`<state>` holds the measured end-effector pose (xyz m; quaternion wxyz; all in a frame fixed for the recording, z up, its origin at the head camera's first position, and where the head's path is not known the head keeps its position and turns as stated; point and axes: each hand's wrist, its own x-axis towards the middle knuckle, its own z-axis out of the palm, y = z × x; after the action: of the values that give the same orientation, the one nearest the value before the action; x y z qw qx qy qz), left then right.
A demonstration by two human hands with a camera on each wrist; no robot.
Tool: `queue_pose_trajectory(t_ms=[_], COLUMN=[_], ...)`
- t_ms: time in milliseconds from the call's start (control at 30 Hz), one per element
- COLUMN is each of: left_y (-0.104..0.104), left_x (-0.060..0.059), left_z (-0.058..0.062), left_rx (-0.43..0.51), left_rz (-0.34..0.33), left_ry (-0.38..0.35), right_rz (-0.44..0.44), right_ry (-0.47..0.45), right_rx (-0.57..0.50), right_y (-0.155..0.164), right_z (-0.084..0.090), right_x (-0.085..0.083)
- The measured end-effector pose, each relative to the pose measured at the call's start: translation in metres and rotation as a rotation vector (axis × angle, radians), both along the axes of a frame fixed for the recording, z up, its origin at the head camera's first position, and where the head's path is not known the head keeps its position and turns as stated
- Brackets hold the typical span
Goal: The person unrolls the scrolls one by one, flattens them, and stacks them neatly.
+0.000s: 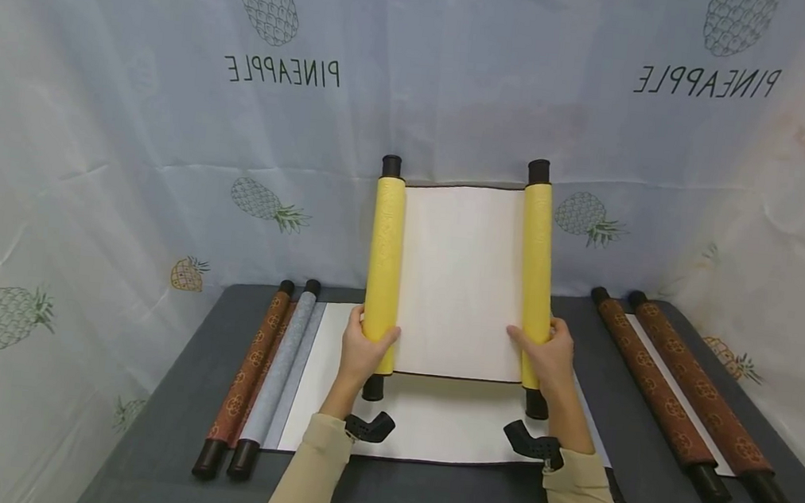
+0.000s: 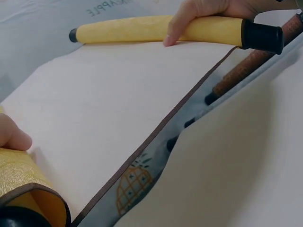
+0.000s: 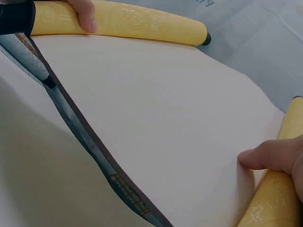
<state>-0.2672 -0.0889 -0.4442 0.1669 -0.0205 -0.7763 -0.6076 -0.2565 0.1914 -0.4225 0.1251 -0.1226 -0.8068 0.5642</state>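
A yellow scroll [image 1: 463,281] with black rod ends is held up, partly unrolled, its blank white sheet stretched between two rolls. My left hand [image 1: 365,346] grips the left roll near its lower end, thumb over the front. On the right roll, my right hand [image 1: 550,351] has the same low grip, its thumb [image 3: 260,155] lying along the white sheet. Below and behind it, another unrolled scroll [image 1: 429,438] with a white sheet lies on the dark table; its grey roll [image 1: 278,372] is on the left, and my right forearm hides most of its right side.
Left of the grey roll lies a brown patterned scroll [image 1: 248,374]. Two brown patterned rolls [image 1: 657,386] with a white strip between them lie at the table's right. A white curtain [image 1: 461,73] with pineapple prints hangs behind the dark table [image 1: 438,498].
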Motion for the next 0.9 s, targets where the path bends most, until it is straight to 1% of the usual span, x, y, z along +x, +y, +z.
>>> queue_pose_trajectory(t_ms=[67, 133, 233, 300, 433, 533, 667, 767, 900], left_y=[-0.001, -0.003, -0.005, -0.007, -0.013, -0.017, -0.023, -0.027, -0.028], left_x=[0.000, 0.000, 0.000, -0.001, -0.004, -0.005, -0.006, -0.005, -0.002], left_z=[0.000, 0.000, 0.000, 0.000, 0.000, 0.001, 0.002, 0.004, 0.007], left_rx=[0.002, 0.019, 0.047, 0.054, 0.048, 0.040, 0.017, -0.004, 0.001], left_rz=[-0.010, -0.036, -0.074, -0.087, -0.097, -0.102, -0.099, -0.094, -0.121], left_ry=[-0.004, -0.010, -0.029, -0.042, -0.056, -0.079, -0.112, -0.102, -0.065], right_rz=[-0.003, -0.001, 0.008, 0.010, 0.009, 0.008, 0.009, 0.021, 0.044], right_ry=[-0.009, -0.011, 0.004, 0.012, 0.034, 0.046, 0.039, 0.023, 0.008], right_rx=[0.009, 0.017, 0.023, 0.026, 0.028, 0.031, 0.037, 0.043, 0.061], right_y=[0.002, 0.004, 0.006, 0.007, 0.008, 0.009, 0.010, 0.012, 0.014], right_z=[0.001, 0.002, 0.002, 0.001, 0.000, -0.001, 0.000, 0.002, 0.004], right_x=[0.001, 0.001, 0.002, 0.002, 0.000, 0.000, 0.002, 0.004, 0.006])
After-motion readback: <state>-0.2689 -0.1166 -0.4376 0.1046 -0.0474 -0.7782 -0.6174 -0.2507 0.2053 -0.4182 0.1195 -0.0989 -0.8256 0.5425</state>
